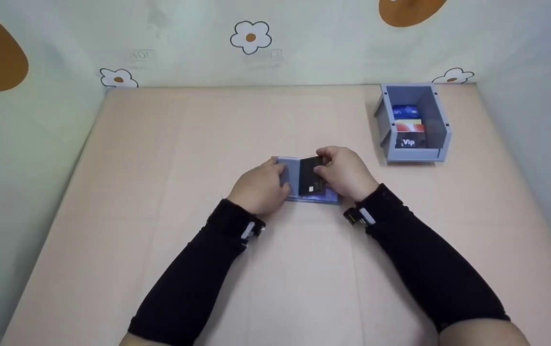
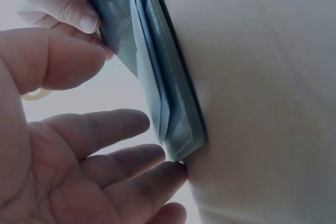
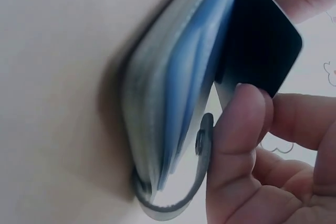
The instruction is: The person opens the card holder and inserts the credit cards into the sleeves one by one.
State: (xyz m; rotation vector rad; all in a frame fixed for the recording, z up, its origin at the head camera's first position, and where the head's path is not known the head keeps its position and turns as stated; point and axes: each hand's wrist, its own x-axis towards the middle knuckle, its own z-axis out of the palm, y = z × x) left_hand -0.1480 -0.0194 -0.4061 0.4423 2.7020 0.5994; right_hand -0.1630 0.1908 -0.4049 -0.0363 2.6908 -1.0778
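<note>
A small card wallet (image 1: pixel 293 177) lies spread on the table, with thin sleeves between its covers and a purple-blue patch at lower right. My right hand (image 1: pixel 350 174) pinches a black VIP card (image 1: pixel 308 177) between thumb and fingers. The card is tilted up over the wallet's sleeves in both wrist views. At the wallet's left side is my left hand (image 1: pixel 259 187); its fingers (image 2: pixel 152 182) are extended and loosely spread, fingertips right at the wallet's edge. A strap (image 3: pixel 202 169) with a snap curves out from the wallet beside my right thumb.
A grey-blue bin (image 1: pixel 415 155) stands at the back right of the table (image 1: pixel 208 125). Inside it are several cards, among them a dark Vip card (image 1: pixel 410 140) and a blue card (image 1: pixel 406 112). A wall (image 1: pixel 314 48) with printed flowers rises behind the table.
</note>
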